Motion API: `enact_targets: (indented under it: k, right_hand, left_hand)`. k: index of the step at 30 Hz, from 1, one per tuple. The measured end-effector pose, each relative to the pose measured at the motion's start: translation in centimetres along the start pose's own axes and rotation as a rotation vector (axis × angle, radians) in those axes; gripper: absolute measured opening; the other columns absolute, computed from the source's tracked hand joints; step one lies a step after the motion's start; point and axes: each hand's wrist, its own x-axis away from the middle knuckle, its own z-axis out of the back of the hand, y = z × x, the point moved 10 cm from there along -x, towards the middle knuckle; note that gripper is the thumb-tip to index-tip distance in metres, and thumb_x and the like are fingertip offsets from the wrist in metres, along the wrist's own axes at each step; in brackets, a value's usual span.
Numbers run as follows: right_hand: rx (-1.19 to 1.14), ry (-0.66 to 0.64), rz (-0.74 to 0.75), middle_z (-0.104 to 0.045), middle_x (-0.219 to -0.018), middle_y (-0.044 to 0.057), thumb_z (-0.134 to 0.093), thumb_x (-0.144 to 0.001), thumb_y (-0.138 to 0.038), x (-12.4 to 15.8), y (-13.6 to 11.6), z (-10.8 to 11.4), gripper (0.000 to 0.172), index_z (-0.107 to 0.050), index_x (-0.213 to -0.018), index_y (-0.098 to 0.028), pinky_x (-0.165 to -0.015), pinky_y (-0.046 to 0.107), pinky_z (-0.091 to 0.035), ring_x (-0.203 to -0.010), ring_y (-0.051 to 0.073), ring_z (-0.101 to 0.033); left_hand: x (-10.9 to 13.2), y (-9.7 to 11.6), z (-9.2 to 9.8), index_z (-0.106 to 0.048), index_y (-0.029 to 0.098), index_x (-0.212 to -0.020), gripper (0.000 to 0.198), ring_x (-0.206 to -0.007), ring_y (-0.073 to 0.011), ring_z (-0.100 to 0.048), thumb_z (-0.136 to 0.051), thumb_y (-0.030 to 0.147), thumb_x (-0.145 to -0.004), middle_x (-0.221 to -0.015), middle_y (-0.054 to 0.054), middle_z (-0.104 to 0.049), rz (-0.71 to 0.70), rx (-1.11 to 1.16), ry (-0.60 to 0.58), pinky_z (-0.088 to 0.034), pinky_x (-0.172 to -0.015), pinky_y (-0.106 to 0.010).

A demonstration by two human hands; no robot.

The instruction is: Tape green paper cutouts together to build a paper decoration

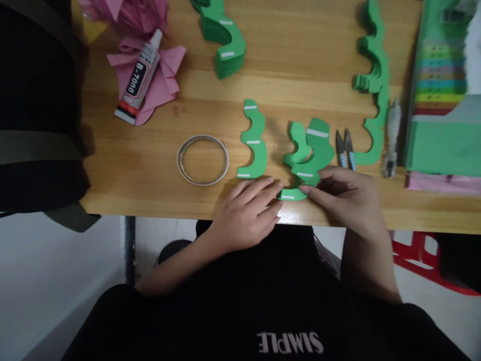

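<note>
Near the table's front edge, my right hand [345, 198] pinches a wavy green paper piece [313, 150] that has white strips on it. My left hand [250, 213] lies with its fingers apart on the table edge, its fingertips beside the lower left end of the green paper. Another wavy green piece [257, 145] with three white strips lies flat just beyond my left hand. A ring of tape [180, 163] rests to its left. Small snips [345, 146] lie behind my right hand, their handles partly hidden by it.
At the back stand a stack of green wavy pieces [230, 50] and a longer green row [379, 70]. A glue tube [139, 77] lies on pink material [165, 85] at left. A clear pen-like tool [393, 135] and green packs [443, 145] are at right.
</note>
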Motion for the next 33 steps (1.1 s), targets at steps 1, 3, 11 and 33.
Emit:
enact_targets:
  k: [1, 3, 11, 33]
  right_hand:
    - [0.000, -0.004, -0.005, -0.061, -0.063, -0.004, -0.080, -0.074, -0.027, 0.0, 0.0, 0.0, 0.014, -0.067, -0.076, -0.023, -0.046, 0.021, -0.046, -0.053, 0.009, -0.054]
    - [0.006, -0.010, -0.019, -0.061, -0.062, -0.004, -0.080, -0.073, -0.028, -0.1, 0.0, -0.1, 0.015, -0.067, -0.074, -0.022, -0.046, 0.022, -0.046, -0.053, 0.009, -0.054]
    - [-0.015, -0.065, -0.070, -0.062, -0.065, -0.002, -0.077, -0.076, -0.031, 0.2, 0.8, -0.3, 0.014, -0.066, -0.076, -0.022, -0.051, 0.024, -0.049, -0.058, 0.012, -0.057]
    - [-0.090, -0.180, 0.192, -0.071, -0.077, 0.001, -0.069, -0.082, -0.017, 2.1, -2.3, -0.5, 0.007, -0.069, -0.082, -0.025, -0.089, 0.042, -0.060, -0.081, 0.020, -0.072]
  left_hand:
    - [0.0, 0.0, -0.1, -0.071, 0.013, -0.095, 0.015, -0.116, -0.0279, -0.064, -0.060, 0.020, -0.089, -0.121, -0.013, -0.070, -0.001, 0.002, -0.015, -0.051, -0.092, -0.041]
    - [-0.1, 0.0, -0.3, -0.071, 0.014, -0.096, 0.016, -0.117, -0.0266, -0.063, -0.058, 0.021, -0.090, -0.121, -0.011, -0.071, 0.004, 0.006, -0.031, -0.050, -0.093, -0.041]
    - [-0.2, -0.1, -0.2, -0.071, 0.014, -0.095, 0.015, -0.116, -0.0247, -0.063, -0.058, 0.019, -0.091, -0.118, -0.010, -0.072, 0.021, 0.008, -0.015, -0.049, -0.093, -0.039]
    - [-0.1, 0.1, -0.4, -0.069, 0.013, -0.096, 0.013, -0.116, -0.0270, -0.064, -0.058, 0.016, -0.090, -0.121, -0.011, -0.071, 0.002, -0.005, -0.036, -0.051, -0.094, -0.040]
